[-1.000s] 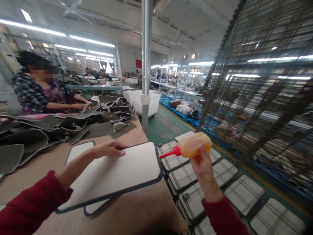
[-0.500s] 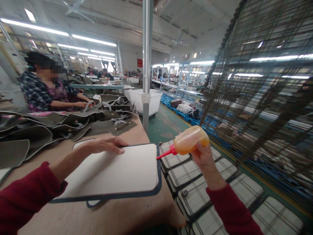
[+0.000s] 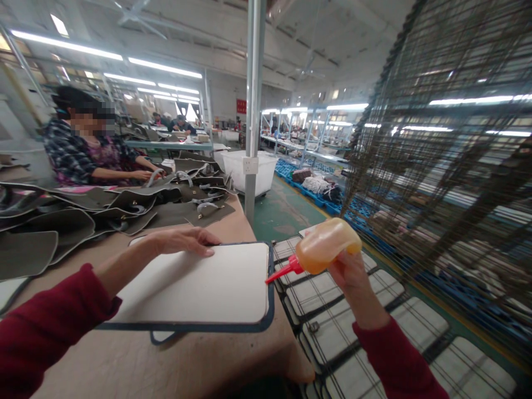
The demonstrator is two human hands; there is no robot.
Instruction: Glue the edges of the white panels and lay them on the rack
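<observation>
A white rectangular panel with a dark blue border (image 3: 199, 288) lies in front of me on the brown-covered table. At its far edge, my left hand (image 3: 189, 242) is closed, thumb on the white face and fingers over the rim. My right hand (image 3: 347, 271) is wrapped round a squeeze bottle (image 3: 322, 246) of amber liquid, tilted with its red nozzle (image 3: 285, 270) pointing down to the left. The nozzle tip is at the panel's right edge, by the seam between white face and blue border. Part of another blue-rimmed piece (image 3: 162, 336) shows beneath the panel.
Grey-brown bag pieces with handles (image 3: 124, 205) cover the table's far left, where a co-worker (image 3: 95, 144) handles them. A metal post (image 3: 251, 111) and white bin (image 3: 266, 174) stand ahead. On my right are a wire rack (image 3: 436, 111) and several framed white panels (image 3: 349, 321).
The bottle's nozzle tip has moved along the panel's right edge toward me. My left hand keeps its place on the far rim, and the view has shifted slightly.
</observation>
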